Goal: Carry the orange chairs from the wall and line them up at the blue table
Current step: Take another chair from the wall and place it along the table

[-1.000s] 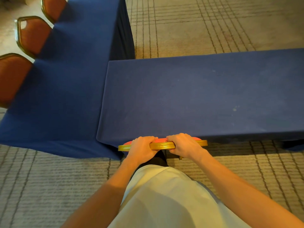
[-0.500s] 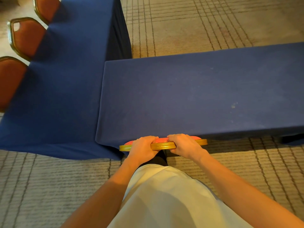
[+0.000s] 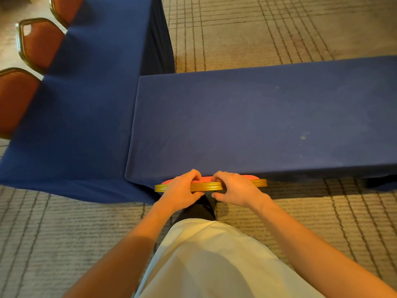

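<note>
An orange chair (image 3: 207,185) with a gold frame stands tucked against the near edge of the blue table (image 3: 257,121); only the top of its backrest shows, the seat is hidden under the cloth. My left hand (image 3: 180,191) grips the gold top rail near its left end. My right hand (image 3: 235,189) holds the same rail just right of centre, fingers curled over the top and thumb under it.
A second blue-draped table (image 3: 86,104) joins at the left and runs away from me. Three orange chairs (image 3: 40,41) line its far left side. Patterned beige carpet (image 3: 53,244) lies around me and beyond the tables.
Both hands stay on the chair's top rail. The chair sits about where it was against the table edge; only my view shifts slightly.
</note>
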Available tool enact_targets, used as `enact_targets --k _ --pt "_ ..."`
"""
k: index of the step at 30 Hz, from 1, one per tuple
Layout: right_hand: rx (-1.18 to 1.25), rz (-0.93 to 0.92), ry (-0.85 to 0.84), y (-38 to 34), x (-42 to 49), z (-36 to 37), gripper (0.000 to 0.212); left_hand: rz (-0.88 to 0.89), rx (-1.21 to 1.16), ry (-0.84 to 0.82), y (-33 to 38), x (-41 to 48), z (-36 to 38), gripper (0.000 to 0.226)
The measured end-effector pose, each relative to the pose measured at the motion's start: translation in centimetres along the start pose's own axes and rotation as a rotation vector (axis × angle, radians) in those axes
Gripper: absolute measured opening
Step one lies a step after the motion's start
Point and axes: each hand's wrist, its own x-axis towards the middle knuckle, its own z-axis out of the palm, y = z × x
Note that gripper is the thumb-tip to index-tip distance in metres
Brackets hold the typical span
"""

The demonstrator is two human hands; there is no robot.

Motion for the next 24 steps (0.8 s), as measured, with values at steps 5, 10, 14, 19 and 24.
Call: enact_targets --k 5,10,14,19,24 --pt "0.035 -0.005 0.018 -1.9 -0.2 -0.9 0.057 0.053 -0.050 0.082 0.2 -1.8 -1.3 0.051" --pt "0.069 -0.013 0.033 -4.6 -0.6 -1.4 0.061 0.081 -0.083 0.169 -0.1 -3.8 -2.3 0.047" --pt "0.144 -0.047 0.087 -7.0 -1.0 -0.7 0.058 0.063 -0.194 0.242 -1.2 -5.9 -3.7 0.049" --pt "0.310 -0.107 0.119 -12.0 -1.6 0.5 0.053 0.068 -0.343 0.370 -3.8 -10.6 -5.4 0.049" --pt "0.356 -0.209 0.095 -19.4 -3.1 3.7 0.050 0.026 -0.441 0.494 -8.1 -18.5 -6.1 0.050"
